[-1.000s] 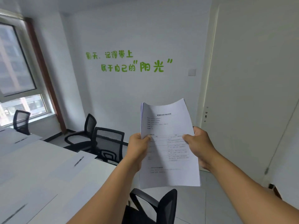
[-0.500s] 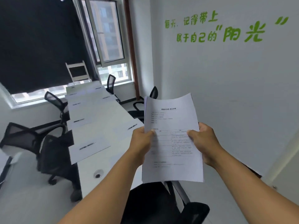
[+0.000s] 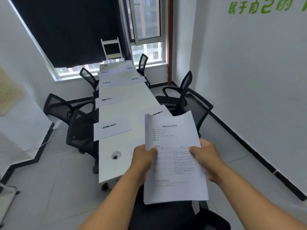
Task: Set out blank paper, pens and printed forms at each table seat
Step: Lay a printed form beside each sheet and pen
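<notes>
I hold a stack of printed forms (image 3: 172, 135) upright in front of me over the near end of a long white table (image 3: 127, 100). My left hand (image 3: 143, 159) pinches the stack's left edge and my right hand (image 3: 205, 158) grips its right edge. Blank sheets lie at several seats along both table sides, each with a pen on top. The nearest left sheet (image 3: 113, 132) carries a dark pen (image 3: 110, 125). Another pen (image 3: 157, 113) on the right side shows just above the forms.
Black mesh chairs stand along both sides, such as the chair on the left (image 3: 79, 130) and the chair on the right (image 3: 181, 93), with another chair (image 3: 166, 216) right below my arms. A cable grommet (image 3: 116, 155) sits in the tabletop. A white wall runs close on the right.
My view has swung left and down from the wall toward the table, which now fills the middle. Both hands keep the same hold on the forms.
</notes>
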`<state>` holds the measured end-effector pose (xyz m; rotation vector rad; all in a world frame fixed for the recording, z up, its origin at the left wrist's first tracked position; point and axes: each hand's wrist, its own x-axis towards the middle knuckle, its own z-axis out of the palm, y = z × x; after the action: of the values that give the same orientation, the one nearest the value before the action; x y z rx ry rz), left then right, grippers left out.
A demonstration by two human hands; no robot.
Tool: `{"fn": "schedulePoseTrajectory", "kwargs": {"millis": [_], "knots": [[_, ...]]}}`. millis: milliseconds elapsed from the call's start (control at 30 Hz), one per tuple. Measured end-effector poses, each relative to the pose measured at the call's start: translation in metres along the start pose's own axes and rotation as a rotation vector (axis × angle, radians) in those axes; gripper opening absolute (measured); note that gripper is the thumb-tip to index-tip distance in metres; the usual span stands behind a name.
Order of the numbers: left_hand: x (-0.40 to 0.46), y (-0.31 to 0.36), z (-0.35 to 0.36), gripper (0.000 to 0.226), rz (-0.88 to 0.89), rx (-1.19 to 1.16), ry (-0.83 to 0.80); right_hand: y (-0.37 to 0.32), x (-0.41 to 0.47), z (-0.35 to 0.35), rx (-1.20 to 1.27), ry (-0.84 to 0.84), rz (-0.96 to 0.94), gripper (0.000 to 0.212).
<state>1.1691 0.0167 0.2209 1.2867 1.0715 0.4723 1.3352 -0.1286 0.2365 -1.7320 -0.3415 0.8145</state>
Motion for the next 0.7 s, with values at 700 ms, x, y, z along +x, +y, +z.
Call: {"fn": "schedulePoseTrajectory", "kwargs": {"millis": [700], "knots": [[0.148, -0.088, -0.075, 0.027, -0.294, -0.227, -0.09, 0.081, 0.189, 0.12, -0.146, -0.057, 0.119, 0.02]]}}
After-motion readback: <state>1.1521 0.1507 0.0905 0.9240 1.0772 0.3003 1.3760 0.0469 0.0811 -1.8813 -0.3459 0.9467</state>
